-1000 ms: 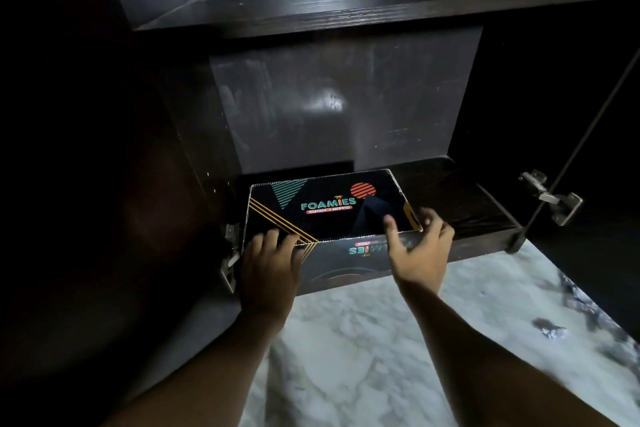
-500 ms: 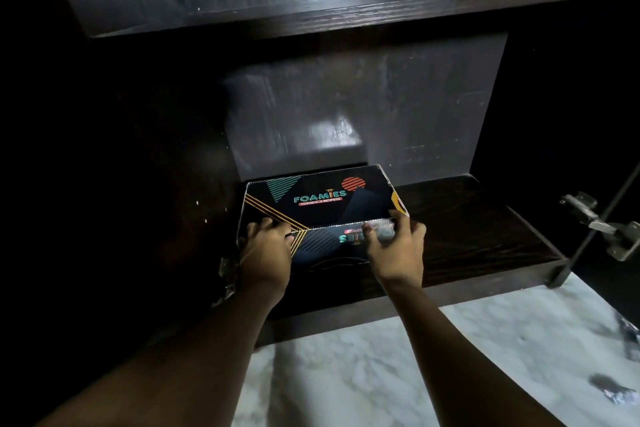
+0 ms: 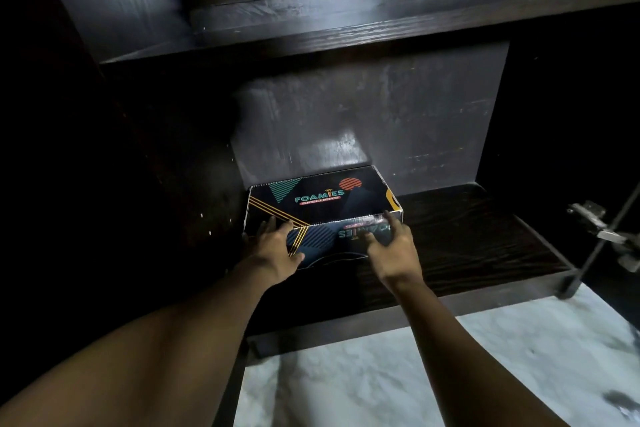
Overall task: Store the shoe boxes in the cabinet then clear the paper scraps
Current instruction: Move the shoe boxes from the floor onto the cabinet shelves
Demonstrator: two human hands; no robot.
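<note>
On bottom shelf (image 3: 467,236), dark Foamies shoe box (image 3: 322,198)

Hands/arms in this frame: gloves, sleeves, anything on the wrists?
No gloves on the left hand or right hand; no rings, watch or bands show. Left forearm and right forearm are bare to the frame edge, no sleeve visible. Dim light, though.
</note>
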